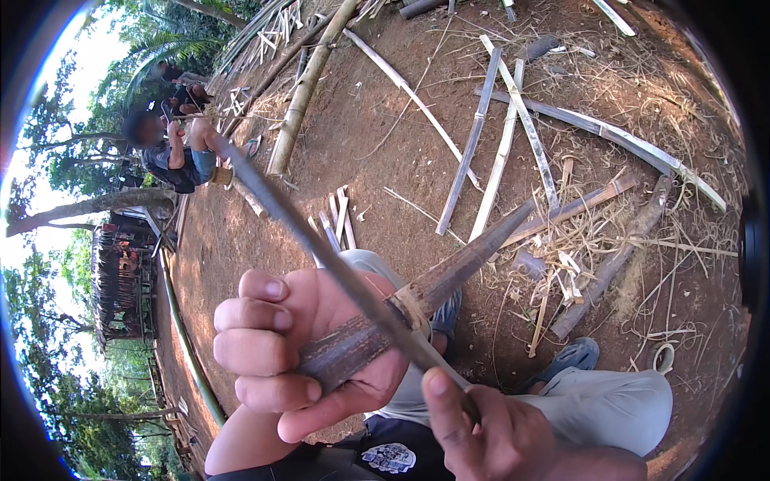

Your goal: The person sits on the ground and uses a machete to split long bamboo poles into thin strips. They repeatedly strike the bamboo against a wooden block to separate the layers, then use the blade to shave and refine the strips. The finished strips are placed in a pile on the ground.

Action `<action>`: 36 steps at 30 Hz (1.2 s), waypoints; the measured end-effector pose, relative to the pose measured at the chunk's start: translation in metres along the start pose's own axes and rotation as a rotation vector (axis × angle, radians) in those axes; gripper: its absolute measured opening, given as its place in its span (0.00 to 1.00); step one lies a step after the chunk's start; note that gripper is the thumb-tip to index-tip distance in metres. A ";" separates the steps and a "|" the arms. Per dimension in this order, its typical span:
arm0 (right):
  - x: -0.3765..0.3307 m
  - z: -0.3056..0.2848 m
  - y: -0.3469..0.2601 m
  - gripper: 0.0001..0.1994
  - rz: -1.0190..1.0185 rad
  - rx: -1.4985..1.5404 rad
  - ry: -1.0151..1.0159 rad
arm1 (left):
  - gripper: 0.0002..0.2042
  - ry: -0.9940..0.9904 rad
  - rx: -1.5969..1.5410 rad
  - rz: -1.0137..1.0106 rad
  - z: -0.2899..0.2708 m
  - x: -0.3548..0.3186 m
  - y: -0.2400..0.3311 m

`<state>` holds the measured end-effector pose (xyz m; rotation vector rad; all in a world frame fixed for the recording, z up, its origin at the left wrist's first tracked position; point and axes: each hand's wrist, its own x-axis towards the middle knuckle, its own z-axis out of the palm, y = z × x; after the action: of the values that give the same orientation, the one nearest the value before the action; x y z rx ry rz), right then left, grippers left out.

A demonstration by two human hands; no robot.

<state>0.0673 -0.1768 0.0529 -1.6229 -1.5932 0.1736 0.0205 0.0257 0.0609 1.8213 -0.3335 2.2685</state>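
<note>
My left hand [265, 345] is closed round the lower end of a dark split bamboo piece [475, 260], which tapers to a point away from the palm. In my right hand [505, 437] is the handle end of a long knife [293, 212], seen nearly edge-on. Its blade crosses over the bamboo at the node, close to my left palm, and runs toward the upper left. Whether the edge touches or cuts into the bamboo, I cannot tell. My legs in pale trousers [609, 409] are bent below.
Bamboo strips [513, 136] and curly shavings [585, 248] litter the brown ground at the right. A thick bamboo pole [309, 96] lies farther off. Another person [172, 152] sits at the upper left, near trees and a hut [124, 280].
</note>
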 end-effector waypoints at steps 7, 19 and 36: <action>0.000 0.003 0.009 0.33 0.146 0.012 -0.045 | 0.17 0.071 -0.065 0.070 0.005 0.000 -0.005; 0.003 0.003 0.004 0.32 -0.058 0.033 0.042 | 0.16 0.054 -0.015 0.024 -0.001 0.002 -0.001; 0.013 0.007 0.034 0.33 0.092 0.039 -0.037 | 0.14 0.055 -0.109 0.081 0.004 -0.002 -0.004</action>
<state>0.0913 -0.1571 0.0332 -1.6722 -1.5345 0.2834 0.0261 0.0279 0.0595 1.7181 -0.5198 2.3001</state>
